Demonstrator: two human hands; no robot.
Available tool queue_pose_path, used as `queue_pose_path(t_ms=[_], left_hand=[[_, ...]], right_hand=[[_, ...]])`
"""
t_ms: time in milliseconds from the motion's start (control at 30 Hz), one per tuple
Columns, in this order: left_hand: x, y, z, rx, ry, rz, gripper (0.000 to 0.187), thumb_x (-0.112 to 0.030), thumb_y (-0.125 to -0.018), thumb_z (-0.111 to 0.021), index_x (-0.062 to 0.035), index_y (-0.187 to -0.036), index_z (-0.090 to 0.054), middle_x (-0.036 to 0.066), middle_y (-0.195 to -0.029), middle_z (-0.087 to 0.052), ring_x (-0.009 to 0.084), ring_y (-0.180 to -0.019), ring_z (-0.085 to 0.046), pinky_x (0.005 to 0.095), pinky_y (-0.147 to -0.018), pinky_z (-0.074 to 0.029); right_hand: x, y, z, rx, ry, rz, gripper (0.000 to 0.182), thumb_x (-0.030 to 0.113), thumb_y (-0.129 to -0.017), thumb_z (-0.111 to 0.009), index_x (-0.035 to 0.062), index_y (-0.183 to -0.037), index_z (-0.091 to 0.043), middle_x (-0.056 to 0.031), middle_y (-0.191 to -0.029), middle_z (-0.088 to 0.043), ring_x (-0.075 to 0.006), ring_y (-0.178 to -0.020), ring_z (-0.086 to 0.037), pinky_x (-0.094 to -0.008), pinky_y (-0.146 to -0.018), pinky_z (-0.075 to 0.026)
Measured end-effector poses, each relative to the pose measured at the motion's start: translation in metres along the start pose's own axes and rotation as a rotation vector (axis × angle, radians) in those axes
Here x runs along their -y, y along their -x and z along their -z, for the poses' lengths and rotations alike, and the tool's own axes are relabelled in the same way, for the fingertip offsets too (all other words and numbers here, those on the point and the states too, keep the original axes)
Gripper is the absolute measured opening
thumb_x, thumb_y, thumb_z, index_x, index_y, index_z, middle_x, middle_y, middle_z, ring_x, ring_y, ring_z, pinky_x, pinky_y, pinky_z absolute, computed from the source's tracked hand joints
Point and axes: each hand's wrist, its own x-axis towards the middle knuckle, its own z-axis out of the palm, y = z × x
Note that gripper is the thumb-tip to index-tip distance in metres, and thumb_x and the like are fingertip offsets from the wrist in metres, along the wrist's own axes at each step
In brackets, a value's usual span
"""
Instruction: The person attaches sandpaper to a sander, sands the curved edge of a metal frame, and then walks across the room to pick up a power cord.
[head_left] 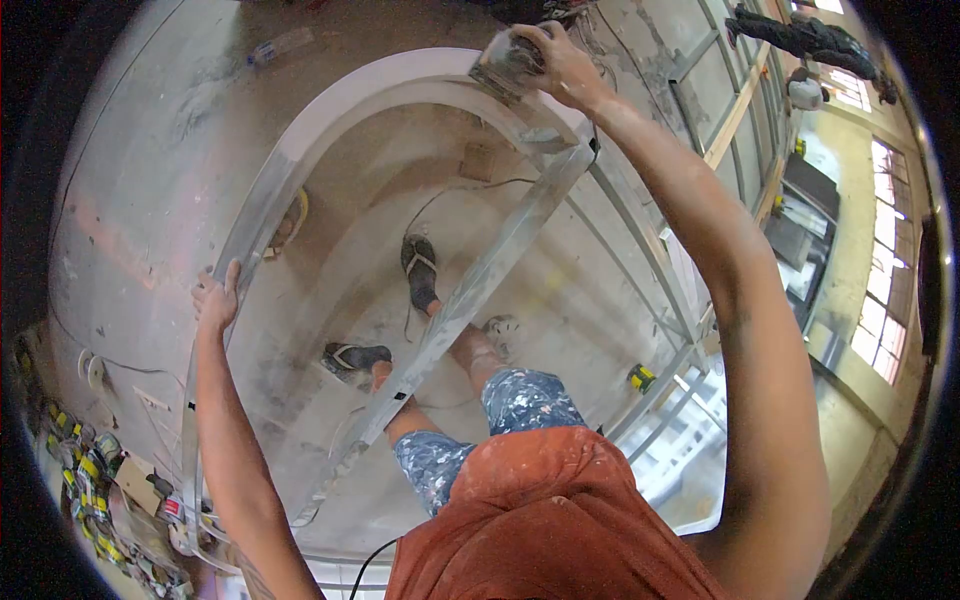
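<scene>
My right hand (556, 65) is wrapped round a dusty dark power tool (510, 62), which rests on the top of a pale curved frame (390, 68). At the left, my left hand (216, 297) touches the outer edge of the same frame lower down, its fingers apart and partly over the rim. A straight metal bar (480, 270) crosses the frame diagonally, in front of my legs. The tool's underside is hidden against the curve.
Yellow and black tools (90, 480) lie in a pile at the lower left. A clear bottle (282, 46) is on the floor. Cables cross the floor near my feet. Metal framing (640, 240) stands at the right, and another person (810, 42) is at the upper right.
</scene>
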Motion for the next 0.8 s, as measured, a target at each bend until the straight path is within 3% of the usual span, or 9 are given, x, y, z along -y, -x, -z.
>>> queue_pose_path(t_ms=[33, 200, 300, 500, 633, 700, 800], left_hand=[[-0.002, 0.002, 0.002, 0.005, 0.002, 0.004, 0.097, -0.083, -0.085, -0.043, -0.0145, -0.153, -0.025, 0.033, -0.149, -0.031, 0.0493, -0.139, -0.032, 0.0599, -0.112, -0.028], [-0.004, -0.003, -0.003, -0.053, -0.028, 0.027, 0.103, -0.084, -0.085, -0.041, -0.0121, -0.155, -0.022, 0.034, -0.149, -0.031, 0.0496, -0.139, -0.032, 0.0593, -0.113, -0.028], [-0.009, 0.001, 0.004, 0.036, -0.013, 0.019, 0.105, -0.086, -0.084, -0.039, -0.0103, -0.156, -0.020, 0.034, -0.150, -0.030, 0.0498, -0.140, -0.031, 0.0593, -0.114, -0.027], [-0.009, -0.004, -0.002, 0.018, -0.010, 0.024, 0.106, -0.086, -0.084, -0.039, -0.0101, -0.156, -0.021, 0.034, -0.152, -0.028, 0.0500, -0.141, -0.030, 0.0597, -0.115, -0.025], [-0.009, -0.001, 0.001, 0.012, 0.000, -0.002, 0.107, -0.085, -0.084, -0.040, -0.0079, -0.155, -0.022, 0.036, -0.150, -0.029, 0.0503, -0.140, -0.030, 0.0584, -0.115, -0.025], [-0.006, -0.002, -0.002, 0.002, 0.010, -0.028, 0.107, -0.085, -0.084, -0.040, -0.0074, -0.155, -0.022, 0.036, -0.150, -0.030, 0.0502, -0.140, -0.030, 0.0573, -0.115, -0.025], [-0.011, 0.002, 0.003, 0.014, 0.014, -0.028, 0.106, -0.085, -0.085, -0.040, -0.0072, -0.155, -0.023, 0.037, -0.148, -0.031, 0.0503, -0.139, -0.032, 0.0550, -0.115, -0.026]], right_hand=[[0.010, -0.010, -0.002, -0.020, 0.003, 0.087, 0.072, 0.029, -0.076, -0.080, 0.0282, -0.140, -0.047, -0.0232, -0.130, -0.049, -0.0464, -0.104, -0.063, -0.0495, -0.091, -0.055], [0.044, -0.042, -0.001, 0.061, -0.037, 0.088, 0.074, 0.028, -0.076, -0.079, 0.0295, -0.141, -0.045, -0.0238, -0.128, -0.049, -0.0463, -0.100, -0.064, -0.0485, -0.089, -0.057], [0.039, -0.038, -0.004, 0.063, -0.028, 0.083, 0.075, 0.028, -0.075, -0.079, 0.0297, -0.141, -0.045, -0.0228, -0.127, -0.049, -0.0458, -0.100, -0.064, -0.0482, -0.088, -0.057], [-0.005, 0.009, 0.004, 0.073, -0.031, -0.076, 0.074, 0.032, -0.075, -0.080, 0.0285, -0.141, -0.046, -0.0198, -0.130, -0.049, -0.0445, -0.107, -0.062, -0.0492, -0.093, -0.054], [-0.054, 0.055, -0.005, -0.056, -0.046, -0.094, 0.074, 0.032, -0.074, -0.082, 0.0278, -0.140, -0.047, -0.0199, -0.129, -0.049, -0.0430, -0.116, -0.057, -0.0484, -0.098, -0.049], [-0.071, 0.074, -0.006, -0.084, -0.044, -0.165, 0.073, 0.027, -0.075, -0.081, 0.0182, -0.139, -0.048, -0.0200, -0.125, -0.052, -0.0402, -0.114, -0.058, -0.0445, -0.098, -0.048], [-0.091, 0.100, -0.008, -0.161, -0.036, -0.224, 0.074, 0.025, -0.073, -0.083, 0.0178, -0.139, -0.048, -0.0208, -0.123, -0.053, -0.0395, -0.114, -0.058, -0.0448, -0.099, -0.048]])
